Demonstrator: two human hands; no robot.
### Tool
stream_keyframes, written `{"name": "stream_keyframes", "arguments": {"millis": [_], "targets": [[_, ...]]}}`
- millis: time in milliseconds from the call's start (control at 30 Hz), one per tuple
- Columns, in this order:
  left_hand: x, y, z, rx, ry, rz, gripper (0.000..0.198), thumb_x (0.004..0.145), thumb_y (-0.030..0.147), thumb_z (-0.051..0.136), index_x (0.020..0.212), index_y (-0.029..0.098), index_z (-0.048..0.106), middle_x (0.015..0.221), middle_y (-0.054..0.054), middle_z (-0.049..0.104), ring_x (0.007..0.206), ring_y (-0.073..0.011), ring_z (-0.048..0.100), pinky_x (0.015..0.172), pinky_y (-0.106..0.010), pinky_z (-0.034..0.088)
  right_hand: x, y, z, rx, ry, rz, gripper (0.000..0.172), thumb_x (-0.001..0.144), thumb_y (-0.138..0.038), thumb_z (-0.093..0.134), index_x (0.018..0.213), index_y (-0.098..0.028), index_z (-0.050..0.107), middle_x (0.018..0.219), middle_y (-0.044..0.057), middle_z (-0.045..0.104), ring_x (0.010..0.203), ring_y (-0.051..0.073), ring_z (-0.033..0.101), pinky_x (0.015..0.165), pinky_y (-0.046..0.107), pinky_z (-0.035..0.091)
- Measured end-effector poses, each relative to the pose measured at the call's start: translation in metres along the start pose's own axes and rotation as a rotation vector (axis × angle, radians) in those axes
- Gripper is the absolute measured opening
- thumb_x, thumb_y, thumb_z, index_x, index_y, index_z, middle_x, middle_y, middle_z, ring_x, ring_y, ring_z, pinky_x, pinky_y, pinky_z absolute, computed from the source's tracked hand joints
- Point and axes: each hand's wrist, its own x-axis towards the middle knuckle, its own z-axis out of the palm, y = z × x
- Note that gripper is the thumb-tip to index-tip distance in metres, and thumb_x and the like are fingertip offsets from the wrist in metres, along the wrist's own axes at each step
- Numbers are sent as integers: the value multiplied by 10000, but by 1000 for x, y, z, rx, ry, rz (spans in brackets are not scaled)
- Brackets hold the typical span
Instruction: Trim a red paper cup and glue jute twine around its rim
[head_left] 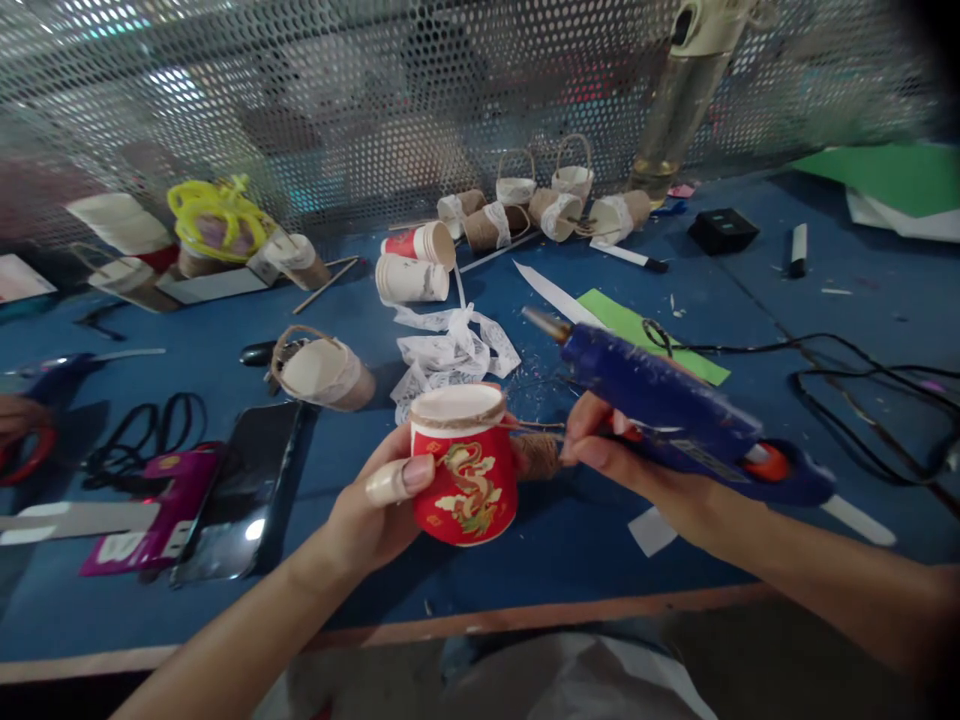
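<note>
My left hand (382,500) is wrapped round a red paper cup (469,480) with a gold dragon on it, its thumb on the front and a bandage-like wrap on that thumb. The cup is upright, and brown twine (534,427) circles just under its rim and runs off to the right. Closed round a blue hot glue gun (660,395), my right hand (622,455) also pinches the twine between thumb and finger. The gun's nozzle points up and left, away from the cup. Partly hidden behind the cup, a twine-covered roll (538,456) lies on the table.
White lace ribbon (454,345) lies behind the cup. A small twine basket (326,375) and a phone (240,495) are to the left. Several finished baskets (555,212) stand by the mesh screen (360,110). A black cable (825,350) trails right. Another person's hand (19,425) shows far left.
</note>
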Motion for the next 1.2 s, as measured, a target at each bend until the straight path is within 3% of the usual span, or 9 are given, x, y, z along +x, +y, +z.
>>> {"name": "stream_keyframes", "arguments": {"millis": [100,233,433,567,800,933,1033,1200], "targets": [[0,-2,-2,62,54,44,601,820,385,815,1377,205,680,1027,-84,847,983,-312,811,929,-410,640,1,-2,2,83,-5,-34,192,885,-285,825,898,-291,634,834,-13,724,708,207,701,669,370,564],[-1,-1,-2,105,89,52,667,800,427,813,1412,211,658,1091,-116,837,1049,-366,796,1006,-503,602,3,-6,3,-10,-1,-116,178,908,-267,780,832,-277,620,787,-21,649,634,153,608,587,320,486],[-1,3,2,147,152,106,694,766,416,848,1405,225,657,1016,-90,845,1005,-352,809,990,-483,617,2,-1,-3,-31,-81,-170,261,864,-104,726,800,-251,520,763,-34,578,635,138,547,579,304,435],[-2,3,-1,196,161,125,664,763,448,852,1364,224,680,1089,-106,833,1049,-364,794,988,-488,617,2,1,-6,-99,-131,-173,291,838,-66,713,796,-249,491,755,-36,548,654,143,530,587,302,416],[-5,2,-2,372,270,204,638,760,413,857,1351,239,688,1296,-109,768,1198,-360,719,956,-393,612,2,-2,-9,-209,-136,-246,280,817,-117,691,760,-236,444,687,-56,494,591,109,467,543,274,343],[-7,1,-5,428,314,230,654,757,443,862,1354,238,688,1343,-112,742,1255,-383,683,1040,-445,578,1,-5,-10,-374,-96,-183,292,802,-164,688,731,-234,414,647,-69,467,544,94,405,512,266,307],[-8,-1,-11,419,307,218,684,771,481,854,1387,247,670,1389,-119,719,1294,-398,660,1074,-489,564,1,-7,-11,-469,-86,-146,297,809,-175,681,726,-234,402,643,-68,449,541,95,379,511,264,301],[-9,-3,-21,467,261,218,680,817,451,829,1435,241,639,1442,-124,688,1340,-402,631,1092,-481,564,-1,-6,-11,-394,-137,-175,261,825,-155,638,748,-237,403,678,-52,441,601,115,400,572,282,312]]}}
